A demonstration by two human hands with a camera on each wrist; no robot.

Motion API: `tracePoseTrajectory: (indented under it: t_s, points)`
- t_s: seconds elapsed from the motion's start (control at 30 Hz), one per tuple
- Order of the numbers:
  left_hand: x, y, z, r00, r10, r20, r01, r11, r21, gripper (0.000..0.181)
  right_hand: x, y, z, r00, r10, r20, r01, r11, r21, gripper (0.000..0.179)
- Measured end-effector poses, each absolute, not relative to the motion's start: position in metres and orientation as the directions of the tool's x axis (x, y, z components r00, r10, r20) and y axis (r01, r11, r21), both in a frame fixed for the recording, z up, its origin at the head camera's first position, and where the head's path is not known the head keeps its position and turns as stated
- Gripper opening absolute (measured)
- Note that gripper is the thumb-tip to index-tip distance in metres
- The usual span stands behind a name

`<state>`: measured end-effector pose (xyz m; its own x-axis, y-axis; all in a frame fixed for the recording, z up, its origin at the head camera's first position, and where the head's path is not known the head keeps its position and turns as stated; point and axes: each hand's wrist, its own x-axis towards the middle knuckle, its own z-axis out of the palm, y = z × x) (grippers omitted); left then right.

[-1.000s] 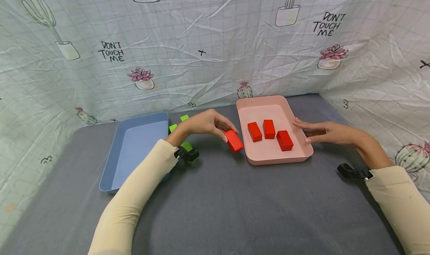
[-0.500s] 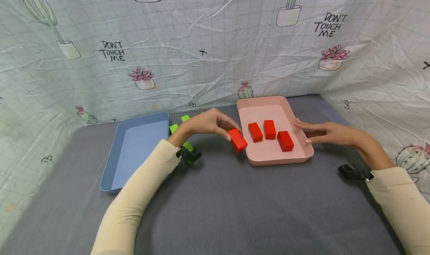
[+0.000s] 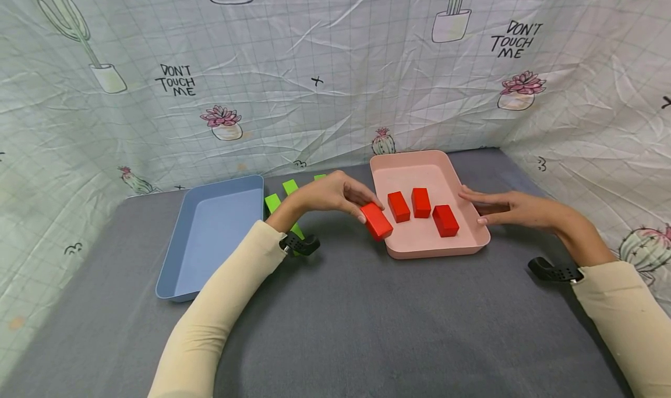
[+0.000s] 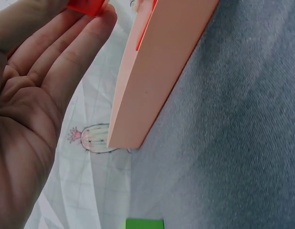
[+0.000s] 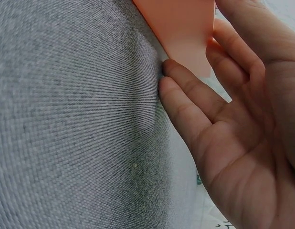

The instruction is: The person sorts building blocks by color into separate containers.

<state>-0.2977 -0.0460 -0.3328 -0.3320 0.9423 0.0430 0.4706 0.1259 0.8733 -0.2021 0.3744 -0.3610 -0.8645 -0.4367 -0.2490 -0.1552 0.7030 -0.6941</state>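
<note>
A red block (image 3: 376,222) is pinched between the thumb and fingers of my left hand (image 3: 341,194), just over the left rim of the pink tray (image 3: 419,250). In the left wrist view the red block (image 4: 86,5) shows only partly at the top edge, above the tray's side wall (image 4: 157,71). Three more red blocks lie inside the tray: one on the left (image 3: 399,207), one in the middle (image 3: 421,203), one on the right (image 3: 445,221). With fingers extended, my right hand (image 3: 511,207) touches the tray's right side; its fingertips (image 5: 172,67) rest low by the tray wall.
To the left stands a blue tray (image 3: 215,229). Several green blocks (image 3: 290,186) lie between the two trays, partly hidden behind the left wrist. A patterned cloth (image 3: 314,112) hangs behind the grey table surface (image 3: 367,328).
My left hand has moved a little to the right with the red block, which now overlaps the pink tray's left rim. More of the green blocks shows. My right hand has stayed in place.
</note>
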Motion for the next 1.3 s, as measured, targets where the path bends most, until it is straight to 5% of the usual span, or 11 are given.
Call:
tracePoseTrajectory:
  t_s: [1.3]
  points:
    - [-0.3, -0.011, -0.319, -0.347, 0.937, 0.038, 0.534, 0.164, 0.83, 0.04, -0.203, 0.375, -0.362, -0.858, -0.448, -0.25, -0.15, 0.685, -0.713, 0.073]
